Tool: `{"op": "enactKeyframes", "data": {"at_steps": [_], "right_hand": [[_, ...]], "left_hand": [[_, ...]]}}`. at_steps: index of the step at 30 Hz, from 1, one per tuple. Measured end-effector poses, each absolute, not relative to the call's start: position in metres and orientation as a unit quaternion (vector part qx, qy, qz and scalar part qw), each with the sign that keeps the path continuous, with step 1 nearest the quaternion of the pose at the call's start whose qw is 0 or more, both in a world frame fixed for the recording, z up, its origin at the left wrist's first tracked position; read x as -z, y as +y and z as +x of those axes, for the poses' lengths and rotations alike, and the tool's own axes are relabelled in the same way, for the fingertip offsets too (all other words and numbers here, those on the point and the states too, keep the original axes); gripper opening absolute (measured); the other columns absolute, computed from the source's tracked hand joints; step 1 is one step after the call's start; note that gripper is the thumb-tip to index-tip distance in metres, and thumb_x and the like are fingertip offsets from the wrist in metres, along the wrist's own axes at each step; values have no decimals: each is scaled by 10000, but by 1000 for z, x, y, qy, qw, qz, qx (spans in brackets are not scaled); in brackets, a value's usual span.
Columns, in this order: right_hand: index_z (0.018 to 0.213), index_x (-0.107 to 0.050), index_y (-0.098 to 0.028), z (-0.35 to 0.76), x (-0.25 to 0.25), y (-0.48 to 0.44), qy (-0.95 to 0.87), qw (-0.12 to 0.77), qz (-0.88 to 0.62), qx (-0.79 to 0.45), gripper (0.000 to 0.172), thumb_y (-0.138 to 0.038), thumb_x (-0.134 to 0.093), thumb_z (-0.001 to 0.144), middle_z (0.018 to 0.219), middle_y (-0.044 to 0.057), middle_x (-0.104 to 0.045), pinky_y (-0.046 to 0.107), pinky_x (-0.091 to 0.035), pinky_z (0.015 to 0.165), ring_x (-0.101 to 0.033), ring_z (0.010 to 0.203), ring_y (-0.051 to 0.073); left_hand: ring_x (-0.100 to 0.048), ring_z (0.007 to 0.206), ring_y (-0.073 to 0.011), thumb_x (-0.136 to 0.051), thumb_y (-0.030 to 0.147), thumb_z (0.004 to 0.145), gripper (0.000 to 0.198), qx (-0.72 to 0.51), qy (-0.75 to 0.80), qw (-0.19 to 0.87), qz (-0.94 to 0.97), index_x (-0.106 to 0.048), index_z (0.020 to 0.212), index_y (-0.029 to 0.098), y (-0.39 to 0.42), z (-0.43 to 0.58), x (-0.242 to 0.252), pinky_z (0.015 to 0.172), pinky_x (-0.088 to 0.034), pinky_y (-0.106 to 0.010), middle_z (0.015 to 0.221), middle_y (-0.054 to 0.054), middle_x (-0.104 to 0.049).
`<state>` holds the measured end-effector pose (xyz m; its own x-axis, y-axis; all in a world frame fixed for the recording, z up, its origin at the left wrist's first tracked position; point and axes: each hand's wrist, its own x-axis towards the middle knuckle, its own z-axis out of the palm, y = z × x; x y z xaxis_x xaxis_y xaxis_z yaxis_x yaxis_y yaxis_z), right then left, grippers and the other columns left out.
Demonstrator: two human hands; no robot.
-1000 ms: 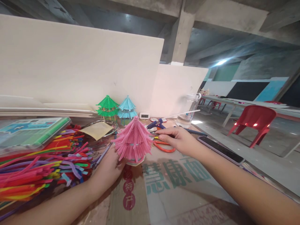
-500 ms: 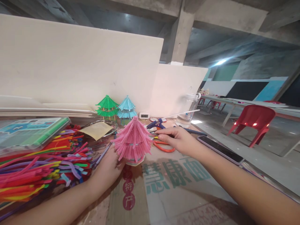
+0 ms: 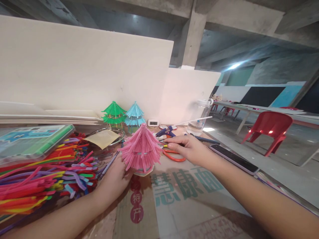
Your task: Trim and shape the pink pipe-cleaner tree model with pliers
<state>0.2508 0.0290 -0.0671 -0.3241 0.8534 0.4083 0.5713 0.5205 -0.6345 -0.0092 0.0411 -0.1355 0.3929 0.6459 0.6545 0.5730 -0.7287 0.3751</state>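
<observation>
A pink two-tiered pagoda model (image 3: 142, 151), its roofs made of fuzzy strips, stands on a pale base on the printed cardboard. My left hand (image 3: 116, 174) is closed at its lower left side, with the fingertips hidden behind the roof. To the right of the model, my right hand (image 3: 190, 149) stretches its fingers toward the edge of the roof, thumb and index finger slightly apart. Whether those fingertips touch the roof I cannot tell. Orange-handled scissors (image 3: 174, 159) lie under this hand. Behind it is a dark blue glue gun (image 3: 165, 131) with a white glue stick.
Green (image 3: 114, 114) and light blue pagoda models (image 3: 135, 114) stand by the white partition (image 3: 87, 69). Colourful pipe cleaners (image 3: 50, 179) and a plastic case (image 3: 32, 142) fill the left. At right are a phone (image 3: 234, 158) and a water jug (image 3: 199, 116).
</observation>
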Motion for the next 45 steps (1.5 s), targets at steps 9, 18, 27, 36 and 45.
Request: {"op": "enactKeyframes", "data": {"at_steps": [9,18,27,36,45], "right_hand": [[1059,-747,-166,261,59,32,-801,333,-453,-208,350,-387,-551,872,904,56,-772,335,-543,704,-701,780,228],[980,-752,-163,258,62,32,-813,300,-450,-214,344,-394,-519,878,833,29,-741,298,-475,700,-644,790,221],[856,-731,-158,256,67,36,-805,319,-443,-233,415,-510,-514,877,607,-6,-569,265,-357,578,-495,608,157],[845,-731,-149,258,69,38,-798,328,-442,-247,475,-581,-534,845,551,-21,-513,260,-317,551,-446,565,140],[903,-758,-164,259,68,38,-792,330,-444,-256,397,-508,-566,852,688,10,-664,272,-395,594,-551,663,181]], "left_hand": [[-514,1279,-283,-450,258,879,397,-423,374,55,823,-576,1248,184,42,-11,140,1101,-397,-463,1300,-133,-606],[-459,1337,-269,-420,250,913,370,-412,360,69,834,-593,1235,191,41,-11,139,1133,-361,-460,1369,-120,-559],[-473,1310,-299,-425,255,904,373,-405,357,57,840,-601,1225,185,44,-12,142,1101,-381,-507,1317,-141,-578],[-459,1319,-292,-428,231,895,391,-395,357,46,845,-588,1247,173,44,-13,143,1131,-346,-501,1337,-146,-565],[-440,1336,-288,-443,206,880,423,-398,353,51,845,-562,1286,186,44,-13,143,1133,-345,-498,1375,-135,-540]]}}
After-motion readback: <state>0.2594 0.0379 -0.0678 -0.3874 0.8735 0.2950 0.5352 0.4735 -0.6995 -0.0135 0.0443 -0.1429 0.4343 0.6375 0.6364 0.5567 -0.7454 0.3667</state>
